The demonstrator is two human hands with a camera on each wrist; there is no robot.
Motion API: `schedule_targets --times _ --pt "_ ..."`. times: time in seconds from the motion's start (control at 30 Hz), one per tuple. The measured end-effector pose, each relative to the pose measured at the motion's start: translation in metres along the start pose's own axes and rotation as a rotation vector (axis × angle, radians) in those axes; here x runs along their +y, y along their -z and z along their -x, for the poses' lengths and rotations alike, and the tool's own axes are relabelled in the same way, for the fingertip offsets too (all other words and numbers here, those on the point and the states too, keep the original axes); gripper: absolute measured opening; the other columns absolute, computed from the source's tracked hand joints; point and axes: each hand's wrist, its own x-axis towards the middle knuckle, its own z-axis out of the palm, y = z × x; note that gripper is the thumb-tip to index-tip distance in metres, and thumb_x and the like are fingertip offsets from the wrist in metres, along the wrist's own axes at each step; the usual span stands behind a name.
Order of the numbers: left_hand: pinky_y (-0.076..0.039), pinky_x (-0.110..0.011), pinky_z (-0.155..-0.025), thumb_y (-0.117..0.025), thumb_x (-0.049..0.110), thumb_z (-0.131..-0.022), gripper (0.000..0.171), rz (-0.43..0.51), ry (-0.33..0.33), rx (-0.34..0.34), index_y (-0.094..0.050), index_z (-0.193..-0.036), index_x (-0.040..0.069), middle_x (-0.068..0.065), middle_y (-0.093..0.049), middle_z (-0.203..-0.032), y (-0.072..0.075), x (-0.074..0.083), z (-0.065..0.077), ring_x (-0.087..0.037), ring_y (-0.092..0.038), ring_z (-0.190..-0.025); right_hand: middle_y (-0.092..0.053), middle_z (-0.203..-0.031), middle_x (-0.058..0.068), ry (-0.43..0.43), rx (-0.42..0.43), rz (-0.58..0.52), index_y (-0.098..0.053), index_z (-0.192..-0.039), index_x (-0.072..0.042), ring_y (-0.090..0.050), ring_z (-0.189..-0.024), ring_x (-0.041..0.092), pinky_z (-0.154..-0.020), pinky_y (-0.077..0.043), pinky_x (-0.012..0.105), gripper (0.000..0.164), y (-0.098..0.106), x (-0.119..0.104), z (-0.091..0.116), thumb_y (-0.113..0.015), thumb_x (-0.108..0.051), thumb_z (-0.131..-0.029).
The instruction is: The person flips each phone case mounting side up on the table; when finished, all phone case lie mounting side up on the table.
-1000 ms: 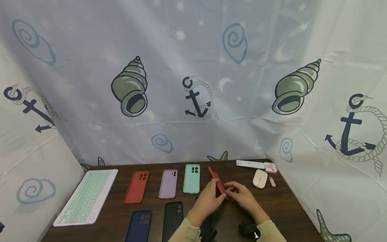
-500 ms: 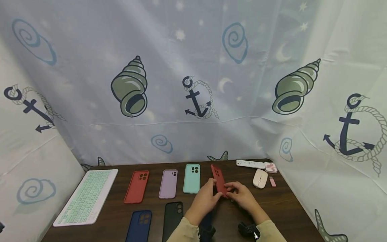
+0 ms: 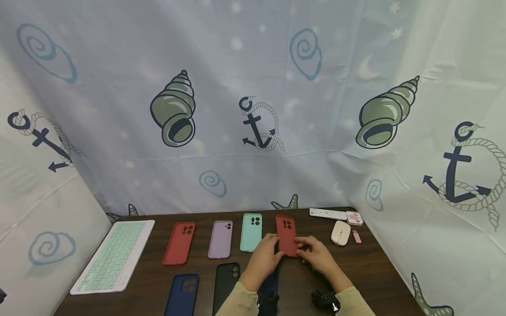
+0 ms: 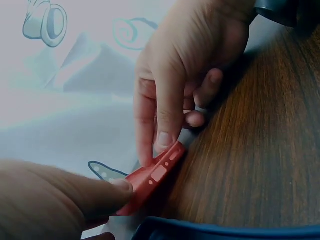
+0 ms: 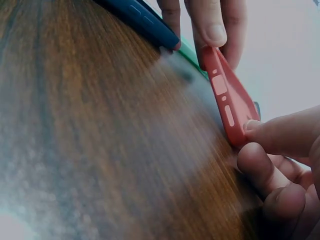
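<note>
A red phone case (image 3: 286,237) with camera cutouts is held between both hands, its back facing up in the head view. My left hand (image 3: 262,256) pinches its left edge near the lower corner. My right hand (image 3: 314,253) pinches the right edge, its other fingers loosely curled. Port cutouts show along the near end of the red phone case (image 5: 223,97) in the right wrist view. In the left wrist view the case (image 4: 155,175) is tilted close over the table, with a thumb on each side. A dark blue case (image 3: 270,289) lies partly hidden under my left wrist.
Left of the hands lie a mint case (image 3: 251,232), a lilac case (image 3: 220,239), another red case (image 3: 178,243), a black case (image 3: 226,283) and a navy case (image 3: 182,295). A keyboard (image 3: 112,256) lies far left; a mouse (image 3: 340,233) and remote (image 3: 328,214) lie right.
The red phone case has turned from nearly edge-on to showing its whole back, and lies lower and flatter. My left hand has shifted slightly left with it; the right has barely moved.
</note>
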Motion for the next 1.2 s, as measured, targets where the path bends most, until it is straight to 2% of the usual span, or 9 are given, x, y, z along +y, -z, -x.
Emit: schedule_targets --times 0.23,0.33,0.53,0.67,0.8,0.93,1.03,1.13,1.2 --pt "-0.046 -0.049 -0.107 -0.075 0.031 -0.092 0.055 -0.148 0.011 -0.088 -0.061 -0.138 0.004 -0.012 -0.058 -0.144 -0.006 0.001 0.003 -0.033 -0.056 -0.132 -0.059 -0.112 0.015 0.004 0.000 -0.002 -0.066 -0.133 -0.011 -0.061 -0.062 0.018 -0.048 -0.047 0.028 0.044 0.002 0.000 0.001 -0.077 -0.013 -0.090" --pt "-0.046 -0.049 -0.107 -0.076 0.031 -0.092 0.057 -0.155 0.004 -0.092 -0.060 -0.139 0.004 -0.012 -0.057 -0.146 -0.007 0.001 0.004 -0.033 -0.055 -0.133 -0.058 -0.112 0.015 -0.002 0.003 -0.003 -0.066 -0.132 -0.011 -0.061 -0.062 0.018 -0.047 -0.046 0.028 0.044 0.002 0.000 0.002 -0.077 -0.012 -0.090" --pt "-0.046 -0.050 -0.108 -0.073 0.032 -0.094 0.056 -0.119 -0.001 -0.085 -0.059 -0.140 0.004 -0.012 -0.056 -0.147 -0.005 0.000 0.004 -0.033 -0.054 -0.134 -0.058 -0.112 0.013 -0.002 0.011 -0.002 -0.066 -0.132 -0.011 -0.061 -0.062 0.017 -0.045 -0.045 0.028 0.043 0.003 -0.003 0.002 -0.076 -0.013 -0.090" --pt "-0.045 -0.051 -0.109 -0.070 0.030 -0.096 0.052 -0.043 0.012 -0.085 -0.060 -0.139 0.002 -0.014 -0.056 -0.147 -0.003 0.001 0.004 -0.034 -0.054 -0.135 -0.058 -0.113 0.014 -0.012 0.010 -0.005 -0.066 -0.132 -0.012 -0.062 -0.063 0.017 -0.043 -0.045 0.029 0.041 0.003 -0.003 0.002 -0.075 -0.015 -0.092" --pt "-0.051 -0.046 -0.099 -0.073 0.021 -0.095 0.038 0.003 0.005 -0.004 -0.067 -0.129 0.007 -0.012 -0.061 -0.133 -0.001 0.001 0.002 -0.030 -0.059 -0.122 -0.058 -0.114 0.013 -0.029 0.018 -0.024 -0.068 -0.130 -0.014 -0.062 -0.065 0.018 -0.043 -0.044 0.029 0.037 0.002 -0.002 0.001 -0.074 -0.019 -0.093" --pt "-0.053 -0.032 -0.083 -0.071 0.007 -0.094 0.023 0.082 -0.064 0.137 -0.070 -0.113 0.021 0.000 -0.058 -0.114 0.014 0.007 0.000 -0.017 -0.058 -0.103 -0.062 -0.113 0.014 -0.047 0.033 -0.052 -0.068 -0.127 -0.014 -0.063 -0.066 0.021 -0.042 -0.041 0.027 0.032 -0.001 -0.005 0.001 -0.071 -0.019 -0.096" --pt "-0.052 -0.025 -0.079 -0.066 0.002 -0.096 0.026 0.174 -0.181 0.233 -0.067 -0.103 0.027 0.007 -0.054 -0.107 0.032 0.014 0.005 -0.008 -0.056 -0.095 -0.064 -0.111 0.013 -0.062 0.021 -0.071 -0.068 -0.126 -0.015 -0.063 -0.067 0.021 -0.042 -0.041 0.027 0.030 -0.006 -0.005 0.001 -0.070 -0.020 -0.096" --pt "-0.052 -0.021 -0.078 -0.065 0.007 -0.098 0.024 0.194 -0.297 0.286 -0.064 -0.098 0.032 0.014 -0.052 -0.103 0.049 0.017 0.014 -0.003 -0.053 -0.090 -0.065 -0.108 0.013 -0.060 0.001 -0.084 -0.068 -0.124 -0.015 -0.062 -0.066 0.018 -0.042 -0.042 0.027 0.029 -0.010 -0.002 0.003 -0.070 -0.022 -0.097" --pt "-0.049 -0.019 -0.075 -0.065 0.012 -0.098 0.021 0.171 -0.361 0.284 -0.065 -0.099 0.033 0.016 -0.052 -0.103 0.059 0.016 0.021 0.000 -0.050 -0.088 -0.065 -0.107 0.013 -0.055 0.009 -0.075 -0.068 -0.124 -0.014 -0.062 -0.065 0.018 -0.042 -0.043 0.028 0.028 -0.010 -0.004 0.006 -0.069 -0.021 -0.097"
